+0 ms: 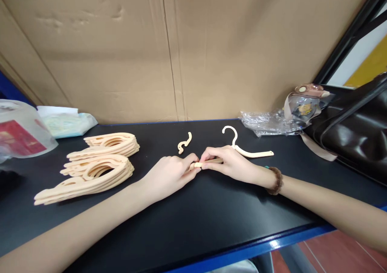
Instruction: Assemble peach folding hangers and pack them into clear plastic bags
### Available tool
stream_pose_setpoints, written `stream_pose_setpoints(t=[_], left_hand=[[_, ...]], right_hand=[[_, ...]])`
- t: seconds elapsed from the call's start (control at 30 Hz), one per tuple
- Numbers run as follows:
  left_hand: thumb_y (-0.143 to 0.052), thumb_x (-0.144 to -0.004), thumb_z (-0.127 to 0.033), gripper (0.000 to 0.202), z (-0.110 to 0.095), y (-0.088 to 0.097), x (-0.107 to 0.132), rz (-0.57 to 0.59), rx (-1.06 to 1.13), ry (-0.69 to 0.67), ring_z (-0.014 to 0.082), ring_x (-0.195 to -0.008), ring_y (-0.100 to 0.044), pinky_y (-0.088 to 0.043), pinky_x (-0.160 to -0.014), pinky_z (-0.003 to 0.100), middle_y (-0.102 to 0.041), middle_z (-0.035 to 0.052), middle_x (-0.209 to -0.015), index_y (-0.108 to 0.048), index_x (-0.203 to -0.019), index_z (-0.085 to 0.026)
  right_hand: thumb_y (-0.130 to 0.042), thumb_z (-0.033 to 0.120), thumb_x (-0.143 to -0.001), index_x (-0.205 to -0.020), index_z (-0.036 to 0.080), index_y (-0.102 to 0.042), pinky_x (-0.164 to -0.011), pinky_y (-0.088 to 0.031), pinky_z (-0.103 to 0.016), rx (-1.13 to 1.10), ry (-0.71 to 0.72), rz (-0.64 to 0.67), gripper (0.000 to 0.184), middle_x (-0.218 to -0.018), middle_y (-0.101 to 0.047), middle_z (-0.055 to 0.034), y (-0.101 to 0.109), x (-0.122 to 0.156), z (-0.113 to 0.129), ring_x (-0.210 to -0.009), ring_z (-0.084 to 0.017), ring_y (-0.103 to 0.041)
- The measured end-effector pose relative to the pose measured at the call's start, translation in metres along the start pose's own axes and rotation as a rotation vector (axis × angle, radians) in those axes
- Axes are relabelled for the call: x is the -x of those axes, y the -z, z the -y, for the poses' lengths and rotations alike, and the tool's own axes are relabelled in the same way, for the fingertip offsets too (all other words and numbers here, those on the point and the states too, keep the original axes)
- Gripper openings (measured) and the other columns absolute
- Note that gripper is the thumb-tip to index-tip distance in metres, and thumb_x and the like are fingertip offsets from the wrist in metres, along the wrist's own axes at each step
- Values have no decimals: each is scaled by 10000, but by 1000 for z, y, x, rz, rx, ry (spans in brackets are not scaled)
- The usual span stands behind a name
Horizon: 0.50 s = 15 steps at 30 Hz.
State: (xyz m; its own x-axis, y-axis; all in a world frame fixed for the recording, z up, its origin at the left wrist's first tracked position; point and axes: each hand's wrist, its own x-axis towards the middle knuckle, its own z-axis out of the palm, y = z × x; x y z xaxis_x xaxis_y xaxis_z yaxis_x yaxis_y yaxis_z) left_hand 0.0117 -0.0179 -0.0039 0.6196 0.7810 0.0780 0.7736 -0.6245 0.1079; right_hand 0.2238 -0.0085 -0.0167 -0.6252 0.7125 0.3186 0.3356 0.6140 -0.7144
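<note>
A cream folding clothes hanger (255, 154) lies on the black table, its hook pointing away from me and one arm stretching right. My right hand (228, 162) covers its middle and pinches a cream hanger piece (198, 165) between thumb and fingers. From the left, my left hand (171, 174) closes on the same piece, the two sets of fingertips nearly touching. Whether this piece joins the hooked hanger is hidden beneath my right hand. Just beyond the hands rests a loose small curved hanger part (184, 143).
Two stacks of cream hanger parts, a far stack (104, 146) and a near stack (90, 176), lie at left. Behind them are a tissue pack (71, 124) and a translucent container (24, 128). Crumpled clear plastic (269, 122) and a dark bag (356, 124) occupy the right; cardboard (211, 55) stands behind.
</note>
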Motion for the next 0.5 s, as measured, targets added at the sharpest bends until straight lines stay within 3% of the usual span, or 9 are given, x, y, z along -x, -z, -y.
stream_pose_setpoints(t=[0.13,0.33,0.5], left_hand=[[-416,-937,-307,170,1,-3,1,-54,-111,-64,187,-574,-631,-339,-486,251,-663,-27,-697,-508,-1045,-212],[-501,-881,-256,207,3,-8,2,-298,-208,-123,209,-803,-663,-436,-548,270,-683,34,-844,-547,-1065,-171],[-532,-892,-278,177,7,-10,-1,-469,-248,-166,242,-966,-586,-481,-769,343,-663,79,-984,-592,-993,-146]], right_hand=[[-543,371,-927,-909,205,-614,-706,-483,-216,21,-11,4,181,-900,-713,11,2,0,4,-832,-135,-682],[-559,320,-920,-894,199,-576,-644,-440,-220,172,-18,10,126,-829,-659,25,5,-1,3,-719,-113,-620],[-558,205,-890,-918,192,-545,-627,-430,-212,270,21,-3,33,-965,-556,-2,7,0,1,-740,-97,-560]])
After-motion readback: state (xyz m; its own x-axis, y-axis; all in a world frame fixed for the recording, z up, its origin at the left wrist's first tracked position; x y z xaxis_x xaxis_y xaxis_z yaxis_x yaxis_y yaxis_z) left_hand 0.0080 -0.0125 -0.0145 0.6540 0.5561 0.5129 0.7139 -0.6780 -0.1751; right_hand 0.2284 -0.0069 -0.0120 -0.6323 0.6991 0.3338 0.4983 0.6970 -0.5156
